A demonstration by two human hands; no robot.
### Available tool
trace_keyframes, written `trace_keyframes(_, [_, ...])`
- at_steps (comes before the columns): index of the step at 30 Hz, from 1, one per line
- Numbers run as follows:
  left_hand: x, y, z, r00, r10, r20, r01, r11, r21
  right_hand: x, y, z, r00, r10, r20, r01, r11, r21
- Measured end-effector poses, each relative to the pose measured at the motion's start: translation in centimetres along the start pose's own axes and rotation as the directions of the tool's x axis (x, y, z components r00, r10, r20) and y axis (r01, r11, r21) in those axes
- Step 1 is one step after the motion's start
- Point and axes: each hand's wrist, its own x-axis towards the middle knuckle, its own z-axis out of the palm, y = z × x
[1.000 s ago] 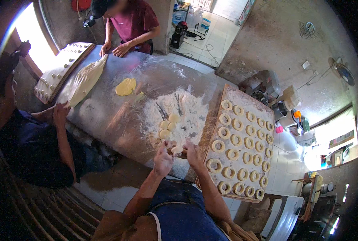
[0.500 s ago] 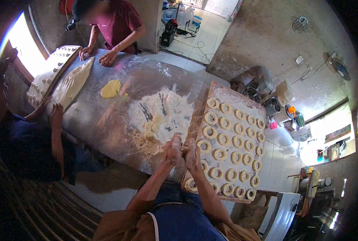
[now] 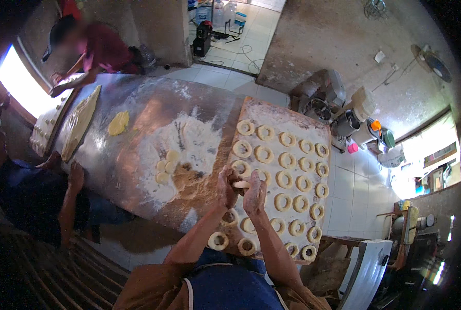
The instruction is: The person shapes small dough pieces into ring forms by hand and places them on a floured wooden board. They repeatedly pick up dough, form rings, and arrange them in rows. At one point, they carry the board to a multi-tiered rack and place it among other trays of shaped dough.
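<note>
My left hand (image 3: 227,187) and my right hand (image 3: 254,193) are closed round a pale piece of dough (image 3: 240,184), held over the left side of a floured board (image 3: 305,126). Rows of dough rings (image 3: 284,179) lie on that board. Left of it, the metal table (image 3: 119,174) carries a patch of scattered flour (image 3: 194,132), several small dough rounds (image 3: 164,166) near my left hand and, farther off, a flattened yellow piece (image 3: 118,123).
A person in maroon (image 3: 106,49) bends over a tray of small pieces (image 3: 41,134); another in dark blue (image 3: 34,199) has hands by a long dough sheet (image 3: 80,119). Buckets (image 3: 349,124) stand right of the board, a black machine (image 3: 202,41) in the doorway.
My hands have moved right with the dough, from over the flour to over the board. The view has shifted; the maroon-clad person has bent left toward the tray.
</note>
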Motion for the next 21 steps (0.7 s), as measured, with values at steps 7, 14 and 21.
trace_keyframes(7, [4.0,-3.7,5.3,0.998,0.061,-0.005,-0.060,0.982,0.177,4.7,-3.8,-5.5,0.816,-0.543,0.198,0.567,0.683,-0.461])
trace_keyframes(14, [7.5,-5.9,14.9,0.989,0.088,-0.120,-0.028,0.904,0.428,10.3,-5.8,-11.4,0.987,-0.159,0.035,0.157,0.871,-0.465])
trace_keyframes(21, [12.3,-10.6,15.5,0.982,0.180,0.059,-0.178,0.765,0.619,13.1,-6.6,-14.3,0.968,-0.222,-0.118,0.178,0.937,-0.302])
